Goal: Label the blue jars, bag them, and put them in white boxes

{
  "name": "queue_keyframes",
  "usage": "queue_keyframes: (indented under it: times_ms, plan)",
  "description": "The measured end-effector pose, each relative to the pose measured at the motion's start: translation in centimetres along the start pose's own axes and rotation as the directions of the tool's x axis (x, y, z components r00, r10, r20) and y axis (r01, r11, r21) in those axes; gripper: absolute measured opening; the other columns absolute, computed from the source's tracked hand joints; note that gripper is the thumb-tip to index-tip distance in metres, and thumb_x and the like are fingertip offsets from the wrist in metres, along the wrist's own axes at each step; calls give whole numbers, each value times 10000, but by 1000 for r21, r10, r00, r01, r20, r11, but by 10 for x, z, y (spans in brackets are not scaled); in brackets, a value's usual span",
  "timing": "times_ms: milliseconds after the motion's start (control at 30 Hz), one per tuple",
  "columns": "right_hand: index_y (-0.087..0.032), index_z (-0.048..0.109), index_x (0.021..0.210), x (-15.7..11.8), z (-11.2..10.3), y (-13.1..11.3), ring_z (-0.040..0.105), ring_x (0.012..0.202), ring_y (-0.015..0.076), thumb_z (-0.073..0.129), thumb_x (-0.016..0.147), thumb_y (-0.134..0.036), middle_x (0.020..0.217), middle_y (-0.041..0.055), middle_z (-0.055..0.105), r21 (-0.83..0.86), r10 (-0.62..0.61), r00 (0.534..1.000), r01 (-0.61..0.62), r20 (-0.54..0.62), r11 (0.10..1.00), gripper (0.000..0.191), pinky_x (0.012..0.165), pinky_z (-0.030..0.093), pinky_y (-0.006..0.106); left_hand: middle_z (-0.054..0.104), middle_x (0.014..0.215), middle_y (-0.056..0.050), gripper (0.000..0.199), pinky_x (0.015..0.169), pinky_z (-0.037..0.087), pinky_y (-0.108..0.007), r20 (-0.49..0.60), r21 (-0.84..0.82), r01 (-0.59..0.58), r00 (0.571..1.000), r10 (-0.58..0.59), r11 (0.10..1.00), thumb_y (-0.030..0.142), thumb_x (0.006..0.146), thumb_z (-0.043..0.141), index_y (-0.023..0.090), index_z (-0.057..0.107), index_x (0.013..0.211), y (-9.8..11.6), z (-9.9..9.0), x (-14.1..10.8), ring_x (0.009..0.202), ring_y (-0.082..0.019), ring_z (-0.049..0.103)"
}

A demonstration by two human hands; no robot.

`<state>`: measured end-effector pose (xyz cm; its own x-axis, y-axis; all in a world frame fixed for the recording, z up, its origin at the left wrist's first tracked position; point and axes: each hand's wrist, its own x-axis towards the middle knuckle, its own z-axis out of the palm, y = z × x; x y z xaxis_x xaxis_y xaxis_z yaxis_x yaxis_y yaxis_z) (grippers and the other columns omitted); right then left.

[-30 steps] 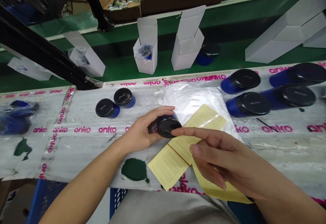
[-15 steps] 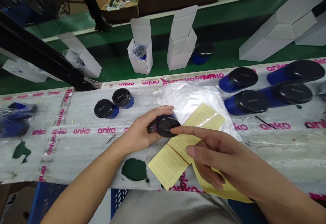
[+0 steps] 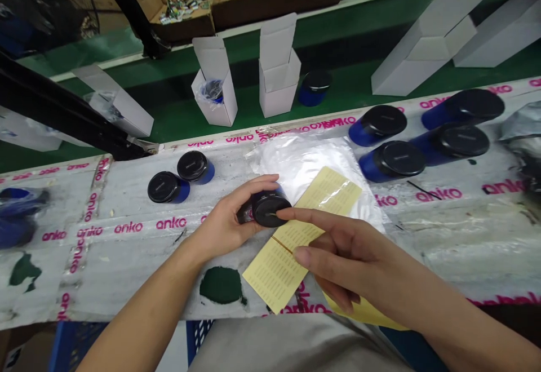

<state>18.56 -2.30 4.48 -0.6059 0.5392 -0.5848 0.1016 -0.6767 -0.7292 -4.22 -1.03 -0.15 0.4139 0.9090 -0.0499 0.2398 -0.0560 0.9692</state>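
Observation:
A blue jar with a black lid point(image 3: 267, 209) is tilted toward me in my left hand point(image 3: 230, 217), whose fingers and thumb wrap round its side. The index fingertip of my right hand point(image 3: 342, 253) touches the top of the lid; its thumb is apart from that finger and nothing shows between them. Under my right hand lies a yellow sheet of small labels point(image 3: 276, 273), partly hidden by the hand. Behind it, a stack of clear plastic bags point(image 3: 304, 155) lies on the wrapped table point(image 3: 131, 253).
Two lidded jars point(image 3: 169, 187) stand left of my hands, several larger jars point(image 3: 391, 160) at the right. Open white boxes point(image 3: 279, 87) stand on the green strip point(image 3: 342, 45) behind. A black post point(image 3: 76, 107) slants at the left. Cartons point(image 3: 186, 20) sit at the back.
The whole view has shifted, so most things appear further left. My left hand still grips the jar, and my right index finger stays on the lid.

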Motion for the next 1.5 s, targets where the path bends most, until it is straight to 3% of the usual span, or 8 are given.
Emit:
queue_keyframes:
  times_ms: [233, 433, 600, 733, 1000, 1500]
  plan:
    - [-149, 362, 1564, -1, 1, 2, 401, 421, 85, 702, 898, -535, 485, -105, 484, 7, -6, 1000, 6, -12, 1000, 841, 425, 304, 214, 517, 1554, -27, 491, 1234, 378, -461, -2, 10, -35, 999, 35, 999, 220, 894, 729, 355, 587, 1344, -3, -1, 0, 1480, -258, 444]
    - [-174, 402, 1530, -3, 5, 2, 404, 436, 84, 684, 905, -503, 509, -106, 480, -57, 0, 999, -2, -35, 998, 761, 437, 316, 213, 370, 1643, -64, 655, 1270, 297, -511, 154, 5, -157, 976, 154, 988, 160, 903, 658, 338, 446, 1496, -5, -9, -2, 1555, -309, 287]
    - [-201, 408, 1518, -4, 6, 0, 428, 461, 94, 672, 908, -476, 530, -99, 493, -105, 5, 998, -12, -66, 994, 719, 453, 341, 221, 459, 1582, -43, 487, 1255, 320, -498, 51, -5, -105, 993, 106, 994, 228, 979, 603, 354, 510, 1440, -6, -5, -3, 1513, -288, 369]
    - [-197, 416, 1497, -4, 6, -1, 417, 465, 89, 670, 912, -451, 530, -106, 479, -87, -2, 999, -2, -50, 996, 687, 457, 339, 217, 465, 1579, -37, 456, 1256, 314, -504, 46, 11, -102, 994, 101, 995, 240, 985, 599, 361, 526, 1419, -5, -3, -3, 1509, -288, 376]
    - [-204, 481, 1400, -7, 4, 2, 389, 452, 73, 671, 919, -478, 519, -109, 474, -20, -27, 1000, 27, -3, 999, 585, 451, 297, 204, 452, 1589, -43, 572, 1252, 326, -520, 43, 46, -106, 994, 104, 993, 171, 939, 618, 359, 478, 1460, -4, -3, -1, 1516, -299, 370]
    - [-172, 382, 1514, 2, 3, 3, 422, 440, 86, 674, 917, -477, 532, -103, 492, -25, -45, 999, 45, 6, 999, 732, 437, 340, 212, 445, 1592, -55, 591, 1245, 341, -533, 81, 30, -137, 988, 134, 990, 165, 922, 637, 343, 479, 1464, -4, -5, -1, 1521, -301, 358]
